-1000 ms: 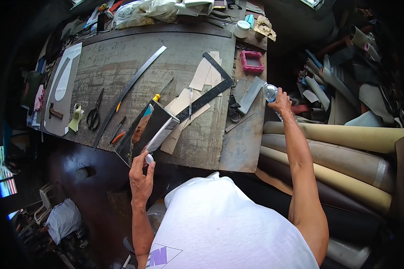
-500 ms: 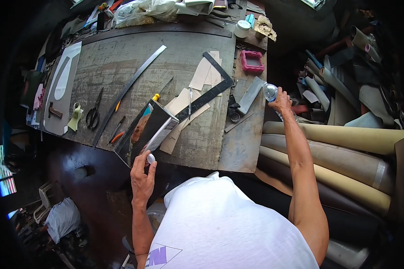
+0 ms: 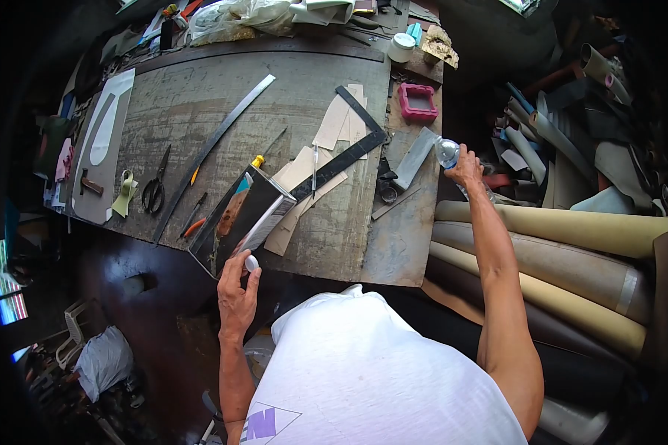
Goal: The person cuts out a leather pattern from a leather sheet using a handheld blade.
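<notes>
While a metal can (image 3: 239,219) lies tilted at the near edge of a worn workbench (image 3: 200,111), a small white cap (image 3: 251,262) is pinched between the thumb and fingertips of the left hand (image 3: 235,297). The can's base sits just above those fingers; its long axis runs away from them, up and to the right, ending in a yellow spout (image 3: 257,160). Probably heavy if full, the can has rigid, smooth sides likely to slip, so the flat sides near the base look the safest hold. Off the bench's right edge, a clear plastic bottle (image 3: 447,153) is clamped in the closed fingers of the right hand (image 3: 465,168), its neck pointing up and left beyond the fingertips. It appears light and easily squashed. Rolls of material (image 3: 564,252) lie below that wrist.
</notes>
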Demonstrator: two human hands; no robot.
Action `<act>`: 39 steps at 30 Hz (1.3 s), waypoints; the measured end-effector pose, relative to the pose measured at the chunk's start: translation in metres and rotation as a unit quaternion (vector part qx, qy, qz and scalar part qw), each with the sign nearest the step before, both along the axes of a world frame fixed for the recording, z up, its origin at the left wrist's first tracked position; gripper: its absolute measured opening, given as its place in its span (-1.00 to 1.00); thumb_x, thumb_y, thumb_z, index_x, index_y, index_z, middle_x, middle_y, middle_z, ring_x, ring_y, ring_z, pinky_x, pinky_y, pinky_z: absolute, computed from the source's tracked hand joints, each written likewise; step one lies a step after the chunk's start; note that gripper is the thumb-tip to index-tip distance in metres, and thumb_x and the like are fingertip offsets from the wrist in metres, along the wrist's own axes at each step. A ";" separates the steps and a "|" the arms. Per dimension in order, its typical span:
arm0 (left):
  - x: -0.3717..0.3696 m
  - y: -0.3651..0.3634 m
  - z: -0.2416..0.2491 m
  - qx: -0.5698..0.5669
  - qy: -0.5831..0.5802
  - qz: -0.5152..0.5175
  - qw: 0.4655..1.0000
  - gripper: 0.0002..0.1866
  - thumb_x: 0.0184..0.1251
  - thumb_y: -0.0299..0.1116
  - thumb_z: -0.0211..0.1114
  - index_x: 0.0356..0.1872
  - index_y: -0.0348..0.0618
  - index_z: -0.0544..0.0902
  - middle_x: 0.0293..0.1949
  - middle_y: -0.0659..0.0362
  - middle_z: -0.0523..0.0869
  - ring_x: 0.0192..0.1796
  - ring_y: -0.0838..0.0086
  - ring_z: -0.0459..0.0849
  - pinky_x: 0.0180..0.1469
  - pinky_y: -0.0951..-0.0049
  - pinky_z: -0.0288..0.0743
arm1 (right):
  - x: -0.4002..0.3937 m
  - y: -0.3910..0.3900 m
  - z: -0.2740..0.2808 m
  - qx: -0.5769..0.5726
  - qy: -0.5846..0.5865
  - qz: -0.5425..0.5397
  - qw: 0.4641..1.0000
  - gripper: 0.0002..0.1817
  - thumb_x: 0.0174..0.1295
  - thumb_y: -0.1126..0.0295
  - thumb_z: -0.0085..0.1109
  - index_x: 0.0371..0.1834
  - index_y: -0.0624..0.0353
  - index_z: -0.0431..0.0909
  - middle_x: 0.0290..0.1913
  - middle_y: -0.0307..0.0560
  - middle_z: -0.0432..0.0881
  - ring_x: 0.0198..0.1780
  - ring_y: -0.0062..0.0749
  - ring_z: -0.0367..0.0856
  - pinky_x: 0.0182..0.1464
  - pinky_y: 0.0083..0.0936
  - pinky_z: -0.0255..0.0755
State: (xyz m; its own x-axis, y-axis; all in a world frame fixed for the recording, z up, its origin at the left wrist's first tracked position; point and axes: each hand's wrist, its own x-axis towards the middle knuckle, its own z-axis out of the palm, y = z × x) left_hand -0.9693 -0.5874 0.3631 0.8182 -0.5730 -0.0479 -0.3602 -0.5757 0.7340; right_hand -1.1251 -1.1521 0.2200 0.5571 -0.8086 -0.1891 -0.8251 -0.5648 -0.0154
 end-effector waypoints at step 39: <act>-0.001 0.000 -0.006 0.005 0.014 -0.018 1.000 -0.65 0.47 -0.42 0.30 0.19 -0.32 0.58 -0.01 -0.07 0.67 -0.03 0.15 0.70 0.05 0.25 0.59 | -0.013 0.030 -0.007 0.004 -0.014 0.016 1.000 -0.09 -0.16 0.20 0.53 0.35 0.02 0.30 0.14 0.21 0.55 0.21 0.27 0.54 0.18 0.16 0.45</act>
State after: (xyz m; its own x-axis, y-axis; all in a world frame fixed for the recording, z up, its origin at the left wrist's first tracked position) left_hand -0.9708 -0.5877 0.3566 0.7950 -0.6018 -0.0771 -0.3602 -0.5704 0.7382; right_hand -1.1385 -1.1220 0.2127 0.5885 -0.7881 -0.1803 -0.8052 -0.5915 -0.0429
